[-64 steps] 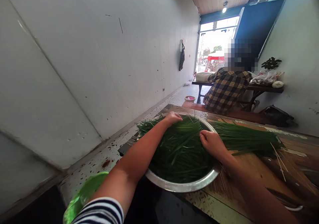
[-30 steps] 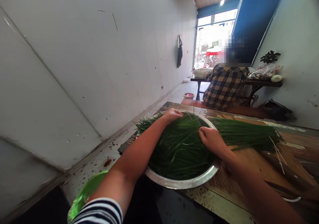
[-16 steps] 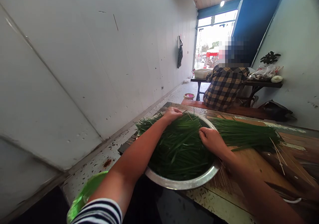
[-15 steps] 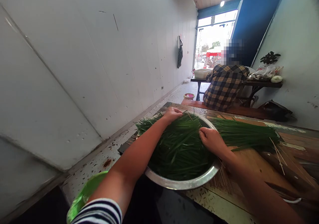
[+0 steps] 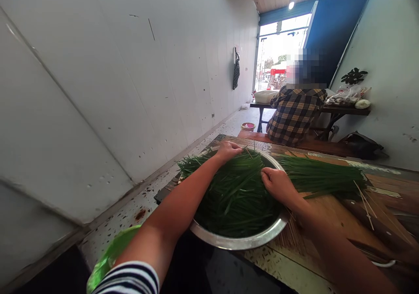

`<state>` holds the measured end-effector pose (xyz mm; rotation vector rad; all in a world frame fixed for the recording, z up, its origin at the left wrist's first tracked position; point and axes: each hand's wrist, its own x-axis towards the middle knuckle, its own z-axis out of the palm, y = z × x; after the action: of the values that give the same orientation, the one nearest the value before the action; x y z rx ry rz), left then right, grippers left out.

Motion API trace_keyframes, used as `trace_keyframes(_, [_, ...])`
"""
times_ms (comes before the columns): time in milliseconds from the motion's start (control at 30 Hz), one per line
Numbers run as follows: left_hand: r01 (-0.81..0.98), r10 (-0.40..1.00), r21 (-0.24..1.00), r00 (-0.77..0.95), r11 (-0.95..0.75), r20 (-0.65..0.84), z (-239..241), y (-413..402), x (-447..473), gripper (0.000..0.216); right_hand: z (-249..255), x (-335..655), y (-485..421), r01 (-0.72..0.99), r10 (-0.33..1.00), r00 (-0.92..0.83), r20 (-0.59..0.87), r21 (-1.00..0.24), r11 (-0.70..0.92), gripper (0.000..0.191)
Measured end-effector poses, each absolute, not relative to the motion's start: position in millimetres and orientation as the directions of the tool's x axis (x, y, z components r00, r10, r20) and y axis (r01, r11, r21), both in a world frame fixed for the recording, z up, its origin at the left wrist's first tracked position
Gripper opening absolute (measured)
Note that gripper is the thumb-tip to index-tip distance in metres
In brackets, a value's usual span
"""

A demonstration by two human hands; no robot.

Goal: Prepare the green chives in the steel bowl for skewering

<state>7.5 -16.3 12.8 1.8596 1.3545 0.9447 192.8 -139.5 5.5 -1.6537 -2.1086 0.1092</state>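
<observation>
A wide metal bowl point(image 5: 238, 243) is heaped with long green garlic chives point(image 5: 235, 193). At its far rim my left hand point(image 5: 228, 151) is closed, thumb and fingertips pinched on the chives' ends. A thin bamboo skewer point(image 5: 248, 153) shows beside those fingertips and slants toward my right hand point(image 5: 276, 182). That hand is closed at the bowl's right side, at the edge of the row of chives. It seems to grip the skewer's other end, but its fingers hide that part.
More chives point(image 5: 324, 174) lie on a wooden board point(image 5: 337, 220) at right, near loose skewers point(image 5: 365, 204) and a wooden-handled knife point(image 5: 376, 226). A bundle of skewers point(image 5: 291, 235) lies beside the bowl. A green-lined bin point(image 5: 111, 250) stands lower left. A person point(image 5: 296, 115) sits ahead.
My left fingertips have shifted very slightly at the chives' ends. The right hand and the bowl stay almost where they were.
</observation>
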Motion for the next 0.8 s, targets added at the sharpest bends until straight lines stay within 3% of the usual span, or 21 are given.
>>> trace_keyframes(800, [0.519,0.947,0.796,0.237,-0.312,0.217,16.1,-19.9,10.2,0.029,6.1,192.5,-139.6,0.899,0.937,-0.185,0.295,-0.333,0.283,0.028])
